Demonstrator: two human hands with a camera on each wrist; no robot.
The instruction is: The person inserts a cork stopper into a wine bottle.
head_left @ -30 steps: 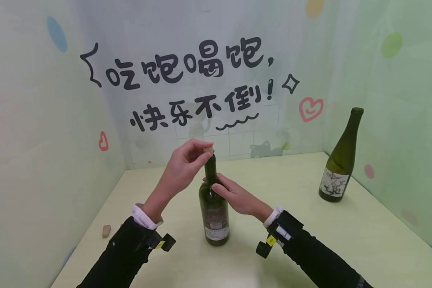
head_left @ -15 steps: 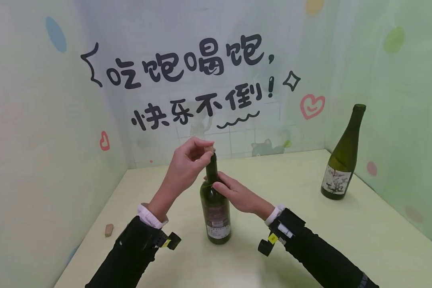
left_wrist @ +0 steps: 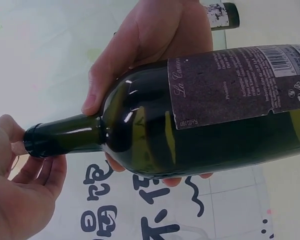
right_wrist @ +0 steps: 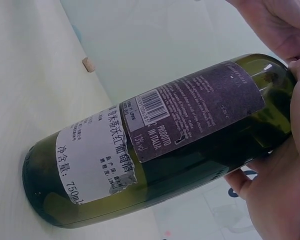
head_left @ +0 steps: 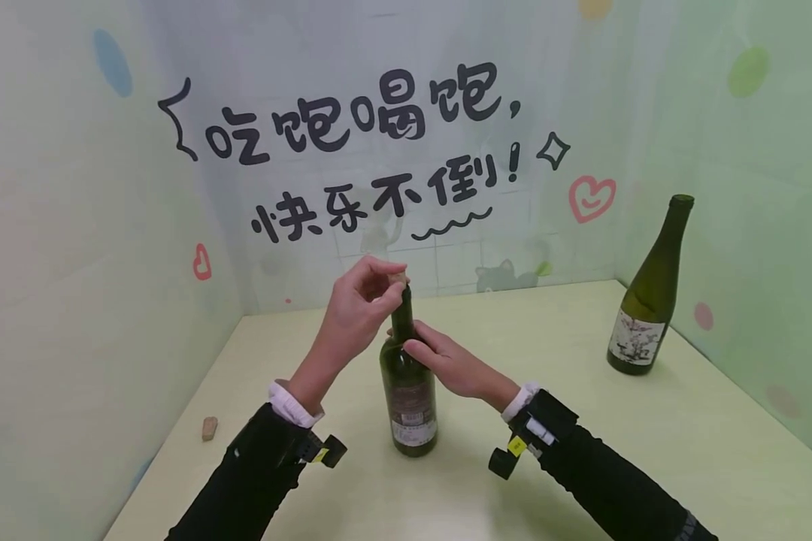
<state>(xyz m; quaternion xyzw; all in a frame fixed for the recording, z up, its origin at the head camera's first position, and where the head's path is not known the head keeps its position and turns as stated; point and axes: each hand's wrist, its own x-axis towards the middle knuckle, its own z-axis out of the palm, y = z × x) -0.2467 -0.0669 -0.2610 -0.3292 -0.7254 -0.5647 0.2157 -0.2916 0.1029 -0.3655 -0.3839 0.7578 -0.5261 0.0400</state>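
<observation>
A green wine bottle (head_left: 413, 398) stands upright on the table, its dark label toward me. My left hand (head_left: 352, 308) is at the bottle's mouth, pinching a cork (head_left: 398, 278) between thumb and fingertips; the fingers mostly cover it. How deep the cork sits cannot be told. Around the bottle's shoulder, below the neck, my right hand (head_left: 456, 367) grips the glass. The left wrist view shows the right thumb lying along the shoulder (left_wrist: 135, 120) and other fingertips emerging from behind. In the right wrist view, the lower bottle (right_wrist: 97, 172) carries a white label with 750ml.
A second green bottle (head_left: 643, 308) with a floral label stands at the table's right back. Another cork (head_left: 209, 429) lies at the left of the pale table (head_left: 534, 353). Printed walls (head_left: 751, 210) enclose the sides and back.
The view has shifted slightly, so both hands and bottles appear a little further right. Less of the cork shows between my left fingers. My right hand keeps its grip on the bottle.
</observation>
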